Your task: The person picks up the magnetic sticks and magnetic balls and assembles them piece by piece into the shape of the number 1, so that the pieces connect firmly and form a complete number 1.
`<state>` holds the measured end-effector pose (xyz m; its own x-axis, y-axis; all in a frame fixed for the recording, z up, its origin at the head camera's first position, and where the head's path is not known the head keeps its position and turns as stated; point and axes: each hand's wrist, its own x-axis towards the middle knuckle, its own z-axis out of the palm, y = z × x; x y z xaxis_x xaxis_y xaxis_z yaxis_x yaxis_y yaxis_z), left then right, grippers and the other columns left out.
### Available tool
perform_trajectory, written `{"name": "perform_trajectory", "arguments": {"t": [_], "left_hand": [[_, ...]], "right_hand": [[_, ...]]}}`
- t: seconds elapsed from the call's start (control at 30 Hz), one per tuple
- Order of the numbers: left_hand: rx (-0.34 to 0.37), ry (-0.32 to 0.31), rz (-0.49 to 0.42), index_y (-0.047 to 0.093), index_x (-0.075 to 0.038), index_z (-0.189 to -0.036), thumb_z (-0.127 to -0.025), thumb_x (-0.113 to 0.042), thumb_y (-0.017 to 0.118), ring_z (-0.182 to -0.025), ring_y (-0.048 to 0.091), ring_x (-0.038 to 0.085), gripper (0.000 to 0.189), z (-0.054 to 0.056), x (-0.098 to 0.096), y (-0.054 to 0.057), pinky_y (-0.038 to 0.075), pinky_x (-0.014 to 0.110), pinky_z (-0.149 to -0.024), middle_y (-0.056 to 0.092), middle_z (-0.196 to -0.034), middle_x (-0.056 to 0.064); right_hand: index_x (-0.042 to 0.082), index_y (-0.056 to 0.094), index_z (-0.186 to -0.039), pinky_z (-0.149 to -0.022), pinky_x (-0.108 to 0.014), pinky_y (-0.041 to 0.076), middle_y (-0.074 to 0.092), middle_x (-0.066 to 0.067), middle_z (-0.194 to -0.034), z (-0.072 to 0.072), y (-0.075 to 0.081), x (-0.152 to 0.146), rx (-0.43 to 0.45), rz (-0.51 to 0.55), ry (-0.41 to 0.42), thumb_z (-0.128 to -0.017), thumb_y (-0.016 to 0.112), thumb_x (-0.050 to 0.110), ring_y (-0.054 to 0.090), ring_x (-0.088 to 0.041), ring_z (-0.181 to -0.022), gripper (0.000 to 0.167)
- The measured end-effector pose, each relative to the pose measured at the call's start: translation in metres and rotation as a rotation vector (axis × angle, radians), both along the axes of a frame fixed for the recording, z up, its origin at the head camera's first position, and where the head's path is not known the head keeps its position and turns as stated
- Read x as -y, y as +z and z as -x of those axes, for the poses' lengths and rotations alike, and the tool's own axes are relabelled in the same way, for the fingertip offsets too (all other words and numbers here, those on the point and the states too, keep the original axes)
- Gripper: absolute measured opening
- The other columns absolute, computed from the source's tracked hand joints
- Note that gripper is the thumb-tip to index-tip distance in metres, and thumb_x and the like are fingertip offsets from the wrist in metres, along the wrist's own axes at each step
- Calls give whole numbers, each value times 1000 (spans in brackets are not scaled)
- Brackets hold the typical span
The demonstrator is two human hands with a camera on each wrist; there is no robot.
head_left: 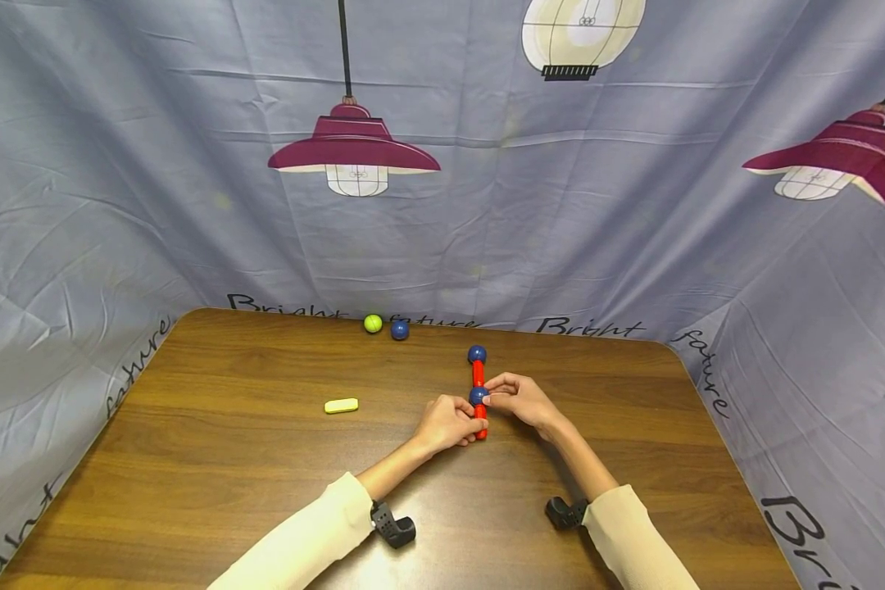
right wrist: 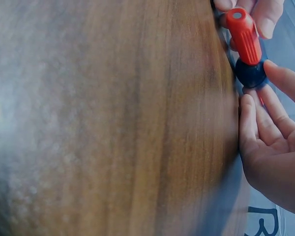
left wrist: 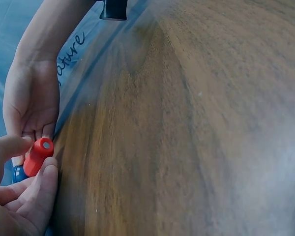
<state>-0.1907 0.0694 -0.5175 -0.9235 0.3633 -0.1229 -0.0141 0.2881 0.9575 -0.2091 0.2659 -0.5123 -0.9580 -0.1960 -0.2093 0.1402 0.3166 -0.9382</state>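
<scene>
Two red rods and two blue balls form a straight line on the table in the head view. My left hand [head_left: 448,423] pinches the near red rod [head_left: 482,429] between thumb and fingers; a small grey disc shows in that rod's end in both wrist views. At the rod's far end sits the middle blue ball [right wrist: 250,73], held by the thumb and fingers of my right hand [head_left: 524,401]. Beyond it, the far red rod [head_left: 478,374] runs to the far blue ball [head_left: 477,354].
A yellow rod [head_left: 341,406] lies left of my hands. Along the table's back edge are a yellow-green ball [head_left: 372,324] and another blue ball [head_left: 400,330]. A printed curtain [head_left: 472,205] hangs behind the wooden table [head_left: 251,459].
</scene>
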Motion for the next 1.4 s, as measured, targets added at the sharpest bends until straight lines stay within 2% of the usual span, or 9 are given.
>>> {"name": "perform_trajectory", "arguments": {"t": [0.27, 0.4, 0.53, 0.7, 0.83, 0.97, 1.2, 1.4], "left_hand": [[-52, -6, -3, 69, 4, -95, -86, -12, 78, -60, 69, 20, 21, 9, 12, 2, 56, 25, -52, 71, -71, 8], [-136, 9, 32, 68, 5, -106, -88, -16, 76, -66, 71, 24, 28, 20, 24, 9, 54, 25, -58, 74, -81, 8], [-242, 94, 89, 68, 4, -113, -88, -15, 76, -80, 72, 26, 33, 37, 36, 15, 56, 33, -71, 74, -93, 10], [-296, 243, 115, 65, 2, -121, -88, -13, 76, -99, 68, 31, 38, 60, 54, 13, 55, 44, -87, 69, -113, 17], [-327, 353, 143, 63, 0, -126, -88, -12, 77, -109, 62, 34, 43, 76, 68, 10, 50, 47, -94, 64, -121, 18], [-363, 435, 165, 62, -1, -127, -86, -11, 77, -110, 59, 35, 45, 88, 77, 6, 48, 48, -93, 62, -122, 18], [-392, 509, 192, 63, -2, -126, -85, -9, 78, -107, 60, 34, 45, 101, 80, -2, 48, 48, -91, 59, -122, 19], [-354, 533, 231, 62, -8, -129, -87, -14, 78, -112, 59, 30, 46, 105, 78, -7, 50, 48, -89, 59, -126, 12]], "right_hand": [[-2, 66, -111, -81, -28, 50, 72, -12, -106, 2, -1, 0, 10, 6, -11, -89, 74, 9, 66, -21, -102, 26], [-3, 66, -111, -82, -28, 51, 73, -12, -105, 2, -2, 0, 11, 18, -10, -89, 75, 9, 67, -19, -101, 26], [-4, 65, -112, -79, -26, 51, 73, -12, -105, 3, -2, -1, 2, 23, -3, -89, 74, 9, 67, -16, -98, 27], [-4, 65, -111, -75, -26, 49, 73, -10, -100, 2, -2, -1, 1, 15, -1, -89, 75, 9, 65, -14, -91, 28], [-5, 64, -111, -77, -26, 50, 73, -11, -101, 2, -3, -1, 6, 30, 4, -89, 75, 9, 66, -14, -91, 28], [-6, 63, -112, -80, -26, 51, 73, -13, -103, 2, -2, -1, 7, 43, 11, -89, 74, 8, 67, -14, -95, 29], [-4, 64, -112, -81, -27, 50, 73, -12, -104, 2, -1, 0, 12, 31, -1, -89, 74, 7, 67, -18, -98, 27], [-4, 65, -112, -84, -28, 51, 73, -12, -105, 1, -3, 0, 9, 39, -5, -89, 75, 8, 67, -20, -101, 28]]}}
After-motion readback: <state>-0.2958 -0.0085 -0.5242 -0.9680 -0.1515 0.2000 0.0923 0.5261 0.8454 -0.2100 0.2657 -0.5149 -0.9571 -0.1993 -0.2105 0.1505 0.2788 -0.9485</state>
